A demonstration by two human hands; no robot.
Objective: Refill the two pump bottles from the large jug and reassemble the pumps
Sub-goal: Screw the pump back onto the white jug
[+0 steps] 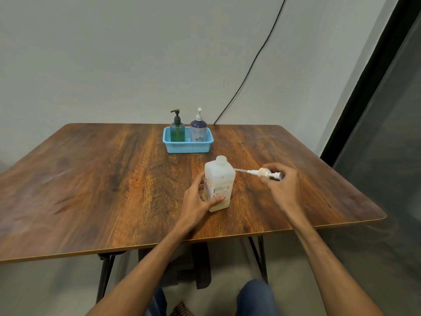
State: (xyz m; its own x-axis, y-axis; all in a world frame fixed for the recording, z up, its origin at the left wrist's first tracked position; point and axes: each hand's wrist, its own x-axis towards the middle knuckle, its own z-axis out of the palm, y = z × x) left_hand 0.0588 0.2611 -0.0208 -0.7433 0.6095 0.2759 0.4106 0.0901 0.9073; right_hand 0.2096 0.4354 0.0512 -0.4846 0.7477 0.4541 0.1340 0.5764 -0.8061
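Note:
A large translucent white jug (218,179) stands upright on the wooden table (102,179), its neck uncapped. My left hand (200,201) grips its lower body. My right hand (281,183) holds the jug's white pump (262,173) sideways just right of the jug, with its dip tube pointing toward the jug's shoulder. Farther back, a green pump bottle (177,131) with a dark pump and a purple-and-white pump bottle (198,131) with a white pump stand side by side in a blue basket (189,148), pumps fitted.
A black cable (250,65) runs down the wall behind the table. A dark panel (376,99) leans at the right. The table's right edge lies close to my right hand. My knees show below the front edge.

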